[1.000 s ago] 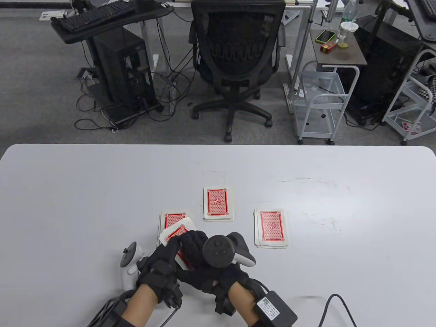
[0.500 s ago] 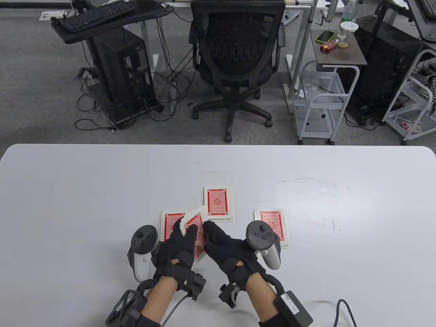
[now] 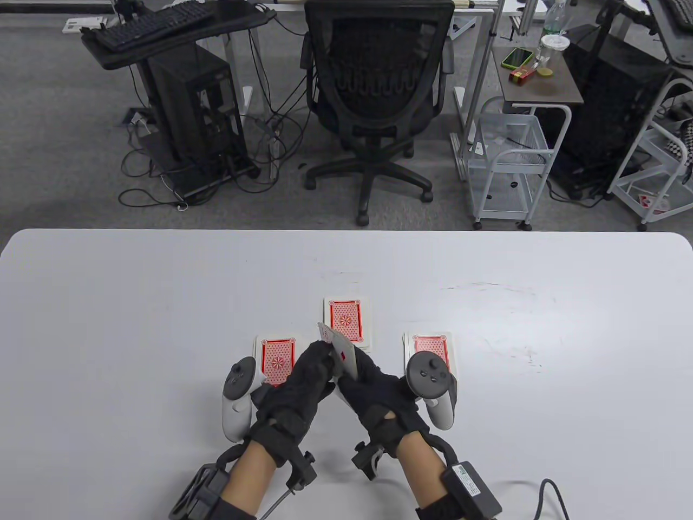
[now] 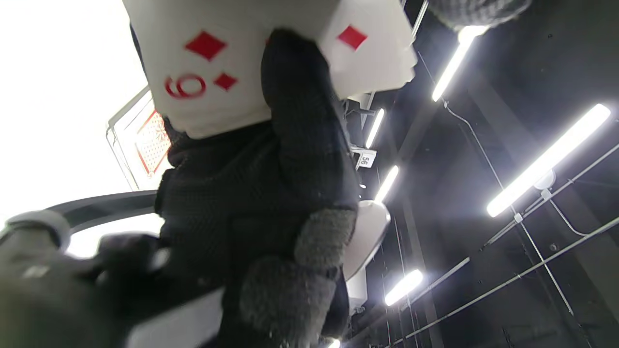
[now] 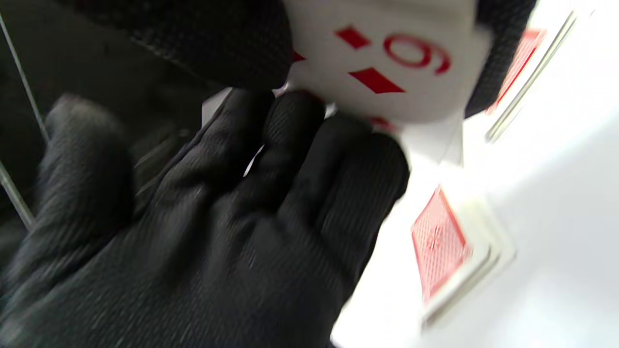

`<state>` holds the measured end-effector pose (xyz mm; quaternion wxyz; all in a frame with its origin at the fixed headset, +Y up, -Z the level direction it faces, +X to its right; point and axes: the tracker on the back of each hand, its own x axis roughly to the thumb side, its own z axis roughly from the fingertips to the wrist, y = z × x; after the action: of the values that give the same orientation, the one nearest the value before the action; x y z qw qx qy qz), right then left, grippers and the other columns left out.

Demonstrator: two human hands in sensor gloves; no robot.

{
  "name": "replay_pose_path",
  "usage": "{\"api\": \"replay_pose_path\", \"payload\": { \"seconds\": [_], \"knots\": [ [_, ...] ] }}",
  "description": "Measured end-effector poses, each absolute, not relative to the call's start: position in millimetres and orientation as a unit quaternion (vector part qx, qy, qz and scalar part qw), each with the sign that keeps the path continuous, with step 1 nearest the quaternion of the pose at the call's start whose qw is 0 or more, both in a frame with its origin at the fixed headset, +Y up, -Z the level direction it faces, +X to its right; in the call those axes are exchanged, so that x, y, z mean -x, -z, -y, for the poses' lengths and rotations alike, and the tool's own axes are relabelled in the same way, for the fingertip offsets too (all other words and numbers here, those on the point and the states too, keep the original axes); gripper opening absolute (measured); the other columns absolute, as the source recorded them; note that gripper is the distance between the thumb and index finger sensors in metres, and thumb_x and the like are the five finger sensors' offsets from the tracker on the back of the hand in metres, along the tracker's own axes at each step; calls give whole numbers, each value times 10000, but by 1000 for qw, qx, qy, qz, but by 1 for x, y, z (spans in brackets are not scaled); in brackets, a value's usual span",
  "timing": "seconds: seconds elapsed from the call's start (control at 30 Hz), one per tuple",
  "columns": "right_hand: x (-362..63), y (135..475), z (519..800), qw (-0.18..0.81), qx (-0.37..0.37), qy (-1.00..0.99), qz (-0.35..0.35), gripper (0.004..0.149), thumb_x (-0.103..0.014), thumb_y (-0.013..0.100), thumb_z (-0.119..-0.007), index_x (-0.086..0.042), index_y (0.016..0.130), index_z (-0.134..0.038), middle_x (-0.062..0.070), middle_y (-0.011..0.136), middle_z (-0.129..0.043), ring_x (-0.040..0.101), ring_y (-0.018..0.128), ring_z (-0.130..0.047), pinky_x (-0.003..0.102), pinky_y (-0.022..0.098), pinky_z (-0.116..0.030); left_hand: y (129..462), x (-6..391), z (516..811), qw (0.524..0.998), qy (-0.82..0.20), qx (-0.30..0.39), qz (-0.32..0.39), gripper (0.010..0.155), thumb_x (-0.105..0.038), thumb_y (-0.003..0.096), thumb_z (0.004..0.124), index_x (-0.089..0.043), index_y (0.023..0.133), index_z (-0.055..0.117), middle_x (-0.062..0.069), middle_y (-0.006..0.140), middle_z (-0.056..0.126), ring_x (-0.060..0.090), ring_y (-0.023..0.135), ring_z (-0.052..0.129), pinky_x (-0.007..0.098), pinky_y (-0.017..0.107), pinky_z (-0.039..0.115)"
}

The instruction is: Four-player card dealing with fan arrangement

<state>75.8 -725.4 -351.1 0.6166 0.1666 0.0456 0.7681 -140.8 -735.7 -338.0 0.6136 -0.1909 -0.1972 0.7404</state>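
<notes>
Both hands hold a packet of cards [image 3: 342, 353] lifted off the table [image 3: 108, 303], tilted up with faces toward the person, long axis running away from them. The left hand [image 3: 303, 384] and right hand [image 3: 373, 387] grip it from either side. Three face-down piles lie beyond: left [image 3: 275, 357], middle [image 3: 347, 319], right [image 3: 430, 344].

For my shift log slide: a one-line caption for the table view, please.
Both hands, left hand and right hand, lift a packet of cards face-up above three face-down piles on the white table.

An office: a mesh swivel chair [image 3: 376, 103], desktop tower [image 3: 195, 114], keyboard [image 3: 154, 21] and wheeled carts [image 3: 509, 162] behind the table [image 3: 108, 303].
</notes>
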Motion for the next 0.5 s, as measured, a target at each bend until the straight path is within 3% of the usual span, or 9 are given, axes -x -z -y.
{"api": "replay_pose_path", "payload": {
  "seconds": [0.1,0.2,0.3,0.4,0.5],
  "knots": [
    [-86,357,731,658,-174,-730,-59,542,-185,571,-743,-61,1049,-517,235,965,-658,509,828,-846,577,517,-783,338,149,734,646,-733,150,149,791,-552,548,656,-235,1111,199,73,1135,196,453,988,304,626,760,372],
    [-90,363,738,694,-186,-691,-86,528,-193,573,-756,-95,1049,-550,216,966,-681,500,832,-853,580,523,-776,337,157,737,679,-715,120,116,783,-540,560,674,-269,1104,181,60,1126,148,425,990,309,620,759,402],
    [-87,368,746,717,-218,-649,-135,533,-187,578,-757,-115,1061,-545,212,974,-678,500,836,-850,581,526,-774,338,158,746,672,-725,125,85,845,-519,561,699,-253,1091,97,64,1118,116,440,991,265,635,750,367],
    [-78,368,749,726,-246,-620,-169,529,-194,582,-749,-134,1069,-549,206,994,-666,504,861,-831,599,539,-753,342,154,752,643,-744,155,98,843,-503,568,701,-244,1091,92,47,1130,173,415,1020,358,630,767,423],
    [-72,366,747,701,-248,-642,-186,518,-240,609,-711,-172,1088,-527,196,1031,-617,504,895,-787,650,564,-682,342,148,756,628,-756,157,100,707,-440,577,681,-272,1093,228,18,1123,308,389,1005,470,616,757,496]
  ]
}}
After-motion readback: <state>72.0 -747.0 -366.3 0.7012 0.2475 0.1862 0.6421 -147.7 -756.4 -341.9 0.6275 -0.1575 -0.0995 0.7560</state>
